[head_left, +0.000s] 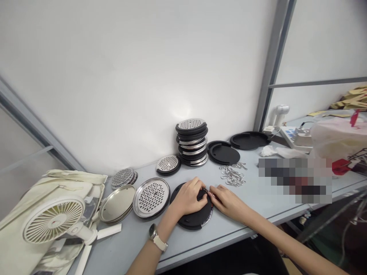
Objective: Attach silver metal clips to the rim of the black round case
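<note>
A black round disc (191, 221) with a shiny metal edge lies on the table in front of me. My left hand (190, 196) rests across its top, fingers bent and gripping near the far right rim. At that rim my right hand (226, 200) has its thumb and fingertips pinched together. Between the two hands a small metal clip (205, 190) shows, partly hidden by fingers. Just beyond the right hand lies a loose pile of wire clips (233, 175). Left of the disc is a grater disc (151, 198) with slotted metal on a black base.
A tall stack of grater discs (191, 143) stands against the wall. Black round trays (225, 153) lie right of it. Plain metal discs (119, 202), perforated plates (122, 178) and a white fan (54, 219) occupy the left. A plastic bag (338, 137) sits at right.
</note>
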`<state>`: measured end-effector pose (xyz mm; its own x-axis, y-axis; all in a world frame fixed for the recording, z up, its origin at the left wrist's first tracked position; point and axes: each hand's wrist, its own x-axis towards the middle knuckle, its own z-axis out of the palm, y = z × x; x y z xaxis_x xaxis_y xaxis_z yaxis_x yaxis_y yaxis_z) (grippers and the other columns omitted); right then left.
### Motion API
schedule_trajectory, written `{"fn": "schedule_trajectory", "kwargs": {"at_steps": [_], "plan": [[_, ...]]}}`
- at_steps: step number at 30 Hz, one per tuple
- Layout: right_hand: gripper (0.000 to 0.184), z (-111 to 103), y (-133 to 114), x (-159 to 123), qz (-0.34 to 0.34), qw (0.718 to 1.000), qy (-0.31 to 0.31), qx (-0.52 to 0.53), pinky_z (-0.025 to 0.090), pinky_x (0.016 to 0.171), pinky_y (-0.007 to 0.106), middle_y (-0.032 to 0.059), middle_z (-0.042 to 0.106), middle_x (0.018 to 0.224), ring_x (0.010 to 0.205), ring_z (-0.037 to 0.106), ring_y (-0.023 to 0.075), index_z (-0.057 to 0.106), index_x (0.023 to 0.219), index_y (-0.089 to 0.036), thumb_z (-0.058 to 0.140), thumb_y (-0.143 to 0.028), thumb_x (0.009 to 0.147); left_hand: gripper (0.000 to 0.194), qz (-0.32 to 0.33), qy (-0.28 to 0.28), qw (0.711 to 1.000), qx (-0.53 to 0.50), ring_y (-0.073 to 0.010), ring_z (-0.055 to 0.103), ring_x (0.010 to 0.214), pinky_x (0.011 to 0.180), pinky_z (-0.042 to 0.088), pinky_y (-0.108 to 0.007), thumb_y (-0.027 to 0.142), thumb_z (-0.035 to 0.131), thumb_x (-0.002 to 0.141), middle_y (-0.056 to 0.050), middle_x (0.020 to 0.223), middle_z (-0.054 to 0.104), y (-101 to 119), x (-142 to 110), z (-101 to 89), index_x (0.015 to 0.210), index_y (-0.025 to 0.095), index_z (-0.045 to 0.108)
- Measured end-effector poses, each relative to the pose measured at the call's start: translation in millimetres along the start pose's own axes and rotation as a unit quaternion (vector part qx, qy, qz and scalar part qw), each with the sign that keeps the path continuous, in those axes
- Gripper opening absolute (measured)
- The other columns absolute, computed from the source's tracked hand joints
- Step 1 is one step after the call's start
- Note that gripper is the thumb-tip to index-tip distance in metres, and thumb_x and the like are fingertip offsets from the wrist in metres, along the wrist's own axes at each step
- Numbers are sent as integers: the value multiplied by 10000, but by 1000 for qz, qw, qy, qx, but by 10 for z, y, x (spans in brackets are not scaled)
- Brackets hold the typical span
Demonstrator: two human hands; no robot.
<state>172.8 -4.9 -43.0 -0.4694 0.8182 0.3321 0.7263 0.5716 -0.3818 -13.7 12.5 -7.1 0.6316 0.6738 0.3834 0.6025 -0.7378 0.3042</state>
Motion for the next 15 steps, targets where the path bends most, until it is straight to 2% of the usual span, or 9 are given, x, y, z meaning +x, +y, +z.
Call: {"fn": "schedule_trajectory", "kwargs": {"at_steps": [15], "plan": [[259,-7,-7,2,5,1000,7,10,388,611,287,21,531,635,637,520,195,452,782,-211,291,-239,983,129,-1,5,1000,-3,-174,552,784,712,458,-289,175,543,790,-34,894,548,-8,-5,-6,908,194,496]]}}
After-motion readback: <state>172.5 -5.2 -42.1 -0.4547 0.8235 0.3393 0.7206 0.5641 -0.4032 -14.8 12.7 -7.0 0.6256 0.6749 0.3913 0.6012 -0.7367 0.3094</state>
